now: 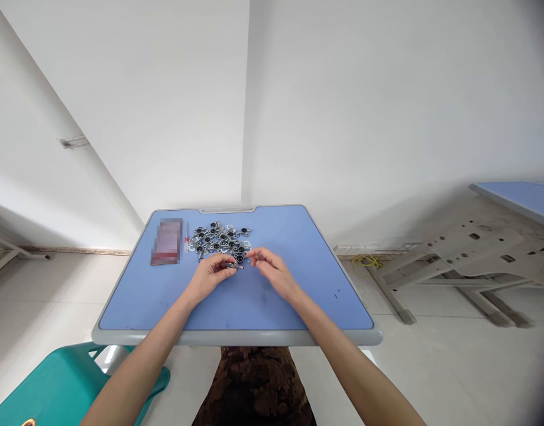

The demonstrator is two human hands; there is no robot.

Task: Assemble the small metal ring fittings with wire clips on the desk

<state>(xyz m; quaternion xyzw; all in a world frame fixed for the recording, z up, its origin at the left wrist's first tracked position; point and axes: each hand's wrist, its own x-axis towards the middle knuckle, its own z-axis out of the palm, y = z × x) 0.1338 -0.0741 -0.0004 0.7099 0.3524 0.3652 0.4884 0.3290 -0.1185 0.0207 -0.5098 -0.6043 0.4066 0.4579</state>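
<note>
My left hand (212,275) is closed, thumb and fingers pinching a small silver metal part (237,266) at the near edge of a pile. Just to the right, my right hand (274,272) has its fingers bent and a little apart, the fingertips beside the pile; nothing plainly shows between them. The pile (216,236) holds several small silver metal pieces with round black discs, some with looped ends. A disc-topped piece (240,258) lies between my two hands. Left of the pile lies a thin screwdriver (186,244) with a red and clear handle.
Under everything is a blue tabletop (316,296) with a grey rim. A blurred-out flat rectangular item (168,241) lies at its left. A green stool (54,384) stands at lower left, a second table (520,204) at right, a yellow cord (365,263) on the floor.
</note>
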